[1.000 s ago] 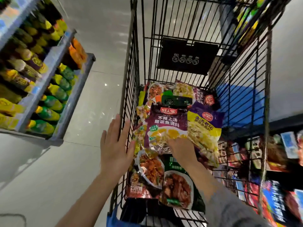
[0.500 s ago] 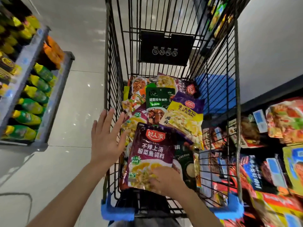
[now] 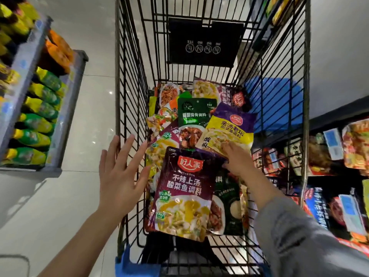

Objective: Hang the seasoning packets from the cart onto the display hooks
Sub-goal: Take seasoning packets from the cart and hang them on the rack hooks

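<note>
Two bare hands over one black wire cart (image 3: 129,80). Right hand (image 3: 237,160): fingers curled, pinching the lower edge of a glossy yellow-and-purple plastic packet (image 3: 231,130) with a red round logo, lying in the cart. Left hand (image 3: 121,174): fingers spread straight, holding nothing, against the cart's left wall. One shiny purple pouch (image 3: 183,192), printed 好人家 and 酸菜鱼调料, lies topmost just beside both hands. One dark green packet (image 3: 196,111) lies beyond it. Further packets beneath, count unclear. Black placard (image 3: 203,43) with four round icons hangs on the far wall.
</note>
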The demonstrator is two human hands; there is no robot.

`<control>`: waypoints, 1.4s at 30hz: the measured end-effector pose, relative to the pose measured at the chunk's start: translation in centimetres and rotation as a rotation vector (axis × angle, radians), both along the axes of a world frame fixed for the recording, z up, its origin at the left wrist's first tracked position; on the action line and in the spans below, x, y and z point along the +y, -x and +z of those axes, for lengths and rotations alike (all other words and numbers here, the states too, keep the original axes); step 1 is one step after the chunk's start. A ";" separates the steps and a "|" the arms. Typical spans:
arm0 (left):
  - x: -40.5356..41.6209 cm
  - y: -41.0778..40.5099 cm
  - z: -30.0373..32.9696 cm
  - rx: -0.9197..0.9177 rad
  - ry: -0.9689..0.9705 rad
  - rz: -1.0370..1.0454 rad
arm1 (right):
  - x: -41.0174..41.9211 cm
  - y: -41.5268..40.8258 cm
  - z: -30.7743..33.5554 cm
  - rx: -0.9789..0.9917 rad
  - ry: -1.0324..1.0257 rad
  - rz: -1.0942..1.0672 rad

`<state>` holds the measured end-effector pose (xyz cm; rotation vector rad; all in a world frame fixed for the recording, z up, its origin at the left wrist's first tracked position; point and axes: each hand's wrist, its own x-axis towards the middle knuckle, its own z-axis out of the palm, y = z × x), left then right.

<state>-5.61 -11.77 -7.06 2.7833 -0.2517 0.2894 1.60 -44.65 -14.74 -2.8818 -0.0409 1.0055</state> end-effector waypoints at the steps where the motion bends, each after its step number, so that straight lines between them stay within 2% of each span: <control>1: 0.0 0.0 0.0 0.010 0.005 0.002 | -0.1 -0.1 0.0 -0.019 -0.016 0.006; 4: 0.1 -0.1 0.0 0.013 0.019 -0.003 | -0.6 -0.1 0.9 -0.172 -0.061 -0.058; 9: 0.0 -0.1 0.0 -0.024 0.042 -0.006 | -1.2 -0.2 4.6 -0.421 0.042 -0.085; 13: 0.1 -0.2 -0.3 -0.050 0.038 -0.025 | -1.8 2.4 10.2 -0.491 -0.004 -0.114; 16: 0.1 -0.2 -0.3 -0.051 0.005 -0.029 | -1.0 7.5 12.8 -0.355 -0.032 -0.034; 18: 0.0 -0.1 0.0 -0.044 -0.024 -0.024 | 0.1 11.6 11.7 -0.164 0.044 0.043; 21: -0.2 0.0 0.2 -0.038 -0.057 -0.021 | 1.2 17.4 9.0 0.137 0.073 0.049; 24: -0.3 0.0 0.3 -0.039 -0.058 -0.011 | 1.6 18.6 8.7 0.179 0.029 -0.045; 29: -0.1 -0.1 0.0 -0.060 -0.063 -0.010 | 2.1 11.8 9.5 0.048 -0.099 -0.130; 35: -0.3 0.1 0.2 -0.016 -0.065 0.066 | 0.4 -1.8 7.5 -0.211 -0.285 -0.289; 37: -0.5 0.1 0.4 -0.007 -0.088 0.087 | -0.3 -6.7 5.4 -0.273 -0.239 -0.301; 42: -0.4 -0.1 0.5 0.035 -0.114 0.095 | -1.5 -15.2 -2.1 -0.225 -0.004 -0.135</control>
